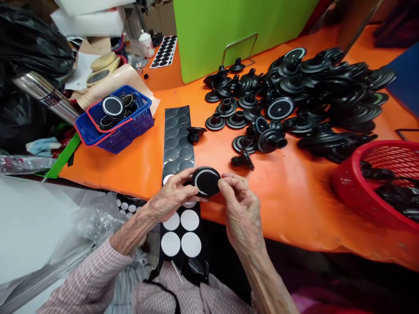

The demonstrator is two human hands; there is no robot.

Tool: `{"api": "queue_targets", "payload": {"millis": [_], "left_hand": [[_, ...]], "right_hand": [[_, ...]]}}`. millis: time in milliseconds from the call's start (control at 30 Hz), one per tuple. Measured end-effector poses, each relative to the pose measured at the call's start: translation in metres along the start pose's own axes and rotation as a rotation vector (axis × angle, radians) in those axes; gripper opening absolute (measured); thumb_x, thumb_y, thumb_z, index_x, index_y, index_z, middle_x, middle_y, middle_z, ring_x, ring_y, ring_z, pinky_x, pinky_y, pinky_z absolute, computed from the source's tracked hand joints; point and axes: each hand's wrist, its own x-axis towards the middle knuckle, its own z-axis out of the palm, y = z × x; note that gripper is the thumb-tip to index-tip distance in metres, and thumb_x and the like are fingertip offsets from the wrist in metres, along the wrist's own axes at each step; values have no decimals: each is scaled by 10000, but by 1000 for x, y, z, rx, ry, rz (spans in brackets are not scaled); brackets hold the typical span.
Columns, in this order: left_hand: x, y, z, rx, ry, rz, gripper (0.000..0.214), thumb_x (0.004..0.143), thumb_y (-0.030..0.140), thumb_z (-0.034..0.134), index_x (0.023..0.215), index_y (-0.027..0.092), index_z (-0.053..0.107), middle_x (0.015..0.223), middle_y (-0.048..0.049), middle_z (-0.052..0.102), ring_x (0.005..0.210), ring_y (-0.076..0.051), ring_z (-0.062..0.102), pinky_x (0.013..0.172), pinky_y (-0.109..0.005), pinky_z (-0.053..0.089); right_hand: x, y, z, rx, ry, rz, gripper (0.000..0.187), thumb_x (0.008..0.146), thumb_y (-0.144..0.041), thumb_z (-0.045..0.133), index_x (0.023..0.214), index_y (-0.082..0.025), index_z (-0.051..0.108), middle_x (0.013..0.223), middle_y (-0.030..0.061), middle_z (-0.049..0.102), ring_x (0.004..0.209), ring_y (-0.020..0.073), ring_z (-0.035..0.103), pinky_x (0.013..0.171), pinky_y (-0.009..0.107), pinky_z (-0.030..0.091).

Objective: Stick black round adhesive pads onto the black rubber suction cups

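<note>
My left hand [175, 192] grips a black round base [196, 173] from its left side, its flat face turned up toward me. A black round sticker [208, 182] lies over that face, set off to the right, so a pale crescent shows at the left. My right hand [238, 198] pinches at the sticker's right edge with thumb and forefinger. Under my hands runs a long black sticker sheet [178, 141], with bare white circles [190, 220] on its lower part hanging over the table's edge. One loose black base [195, 133] rests against the sheet's right side.
A large pile of black bases [291, 83] covers the orange table [278, 192] at the back right. To the right stands a red basket [347, 183] of black parts. A blue basket [131, 131] holding several bases is at the left. A green board [209, 39] stands behind.
</note>
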Motion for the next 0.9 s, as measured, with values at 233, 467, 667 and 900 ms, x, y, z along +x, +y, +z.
{"api": "queue_targets", "payload": {"millis": [233, 467, 667, 900], "left_hand": [[1, 0, 1, 8, 9, -6, 437, 701, 122, 702, 1131, 192, 668, 1210, -95, 603, 958, -204, 653, 794, -339, 568], [2, -2, 1, -1, 29, -4, 410, 701, 110, 697, 1099, 207, 681, 1138, -70, 619, 949, -202, 654, 800, -356, 573], [2, -4, -1, -35, 26, 2, 390, 697, 95, 697, 1072, 202, 695, 1095, -58, 636, 903, -183, 662, 775, -341, 581], [2, -8, -4, -23, 52, 3, 340, 772, 203, 716, 1106, 174, 658, 1176, -100, 620, 944, -220, 668, 802, -399, 585]], "right_hand": [[-1, -1, 3, -23, 14, -20, 226, 767, -406, 669, 732, -185, 637, 992, 47, 529, 933, 176, 559, 778, 311, 490], [0, -1, 4, -81, 16, -23, 207, 777, -391, 642, 739, -190, 614, 958, 48, 538, 928, 183, 558, 829, 346, 486], [-1, 3, 6, -155, 29, -58, 203, 804, -386, 609, 753, -189, 597, 961, 52, 525, 929, 189, 554, 820, 356, 481], [-4, 7, 11, -233, 50, -139, 170, 846, -355, 567, 774, -200, 562, 948, 49, 511, 902, 190, 554, 799, 372, 490]]}}
